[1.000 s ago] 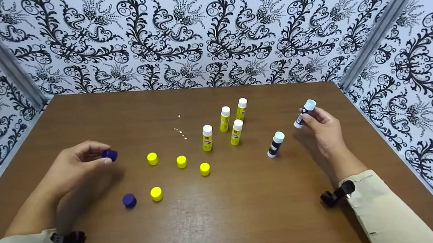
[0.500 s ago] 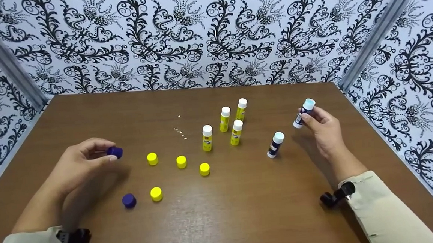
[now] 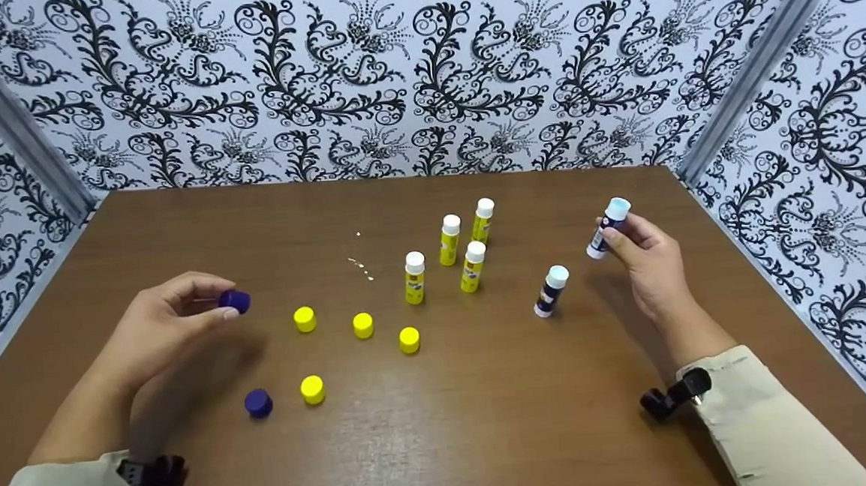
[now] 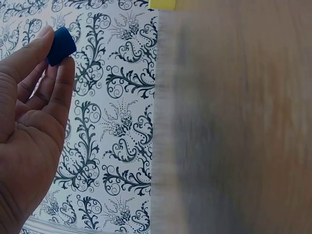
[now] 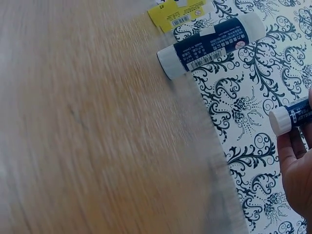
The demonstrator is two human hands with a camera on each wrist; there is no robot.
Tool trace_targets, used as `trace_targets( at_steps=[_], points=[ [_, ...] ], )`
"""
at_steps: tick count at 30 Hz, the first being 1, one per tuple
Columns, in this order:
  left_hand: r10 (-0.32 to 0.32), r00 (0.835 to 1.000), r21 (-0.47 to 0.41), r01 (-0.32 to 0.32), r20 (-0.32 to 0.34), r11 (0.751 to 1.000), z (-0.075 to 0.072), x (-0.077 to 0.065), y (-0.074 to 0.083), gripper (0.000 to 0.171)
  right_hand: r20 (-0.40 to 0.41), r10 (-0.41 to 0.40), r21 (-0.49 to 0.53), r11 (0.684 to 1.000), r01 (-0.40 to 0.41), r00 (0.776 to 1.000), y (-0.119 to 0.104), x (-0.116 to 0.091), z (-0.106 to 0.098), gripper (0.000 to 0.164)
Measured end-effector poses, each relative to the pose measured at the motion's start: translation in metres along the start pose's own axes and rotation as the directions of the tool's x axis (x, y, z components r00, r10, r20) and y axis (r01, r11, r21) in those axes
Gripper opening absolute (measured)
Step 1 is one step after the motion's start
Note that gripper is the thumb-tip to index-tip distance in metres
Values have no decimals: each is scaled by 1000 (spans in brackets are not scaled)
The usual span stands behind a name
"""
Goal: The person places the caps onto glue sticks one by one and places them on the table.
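Between thumb and fingers, my left hand (image 3: pixel 160 331) pinches a dark blue cap (image 3: pixel 234 301) above the table's left side; the left wrist view shows the same cap (image 4: pixel 62 46) at the fingertips. On the right, my right hand (image 3: pixel 648 260) grips an uncapped dark blue glue stick (image 3: pixel 608 228), its pale end up and slightly tilted. A second uncapped blue glue stick (image 3: pixel 551 291) stands on the table left of that hand. Below my left hand lies another blue cap (image 3: pixel 259 404). Several yellow caps (image 3: pixel 363 325) are spread over the table to the right of it.
Several uncapped yellow glue sticks (image 3: pixel 415 278) stand upright near the middle of the brown table (image 3: pixel 446 452). Small white crumbs (image 3: pixel 360 265) lie left of them. Patterned walls (image 3: pixel 362 74) enclose the back and sides.
My left hand has moved a little to the right and slightly away from me with the blue cap. My right hand and its glue stick have stayed almost still.
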State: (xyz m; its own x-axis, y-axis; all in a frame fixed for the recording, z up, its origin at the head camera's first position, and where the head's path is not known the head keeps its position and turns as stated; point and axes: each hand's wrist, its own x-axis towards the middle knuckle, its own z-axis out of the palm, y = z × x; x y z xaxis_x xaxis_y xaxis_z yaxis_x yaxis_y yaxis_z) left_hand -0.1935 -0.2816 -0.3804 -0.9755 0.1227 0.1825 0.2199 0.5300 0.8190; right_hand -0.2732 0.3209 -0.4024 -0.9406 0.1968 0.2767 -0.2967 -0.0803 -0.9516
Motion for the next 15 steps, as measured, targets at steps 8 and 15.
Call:
trace_targets(
  at_steps=[8,15],
  points=[
    [25,1000,-5,-25,-5,1000,5,3,8,31,-9,-20,12,1000,20,1000,0,-3,5,26],
    [50,999,8,-50,-2,999,9,5,14,29,-3,-37,6,999,37,999,-3,-5,10,35]
  ],
)
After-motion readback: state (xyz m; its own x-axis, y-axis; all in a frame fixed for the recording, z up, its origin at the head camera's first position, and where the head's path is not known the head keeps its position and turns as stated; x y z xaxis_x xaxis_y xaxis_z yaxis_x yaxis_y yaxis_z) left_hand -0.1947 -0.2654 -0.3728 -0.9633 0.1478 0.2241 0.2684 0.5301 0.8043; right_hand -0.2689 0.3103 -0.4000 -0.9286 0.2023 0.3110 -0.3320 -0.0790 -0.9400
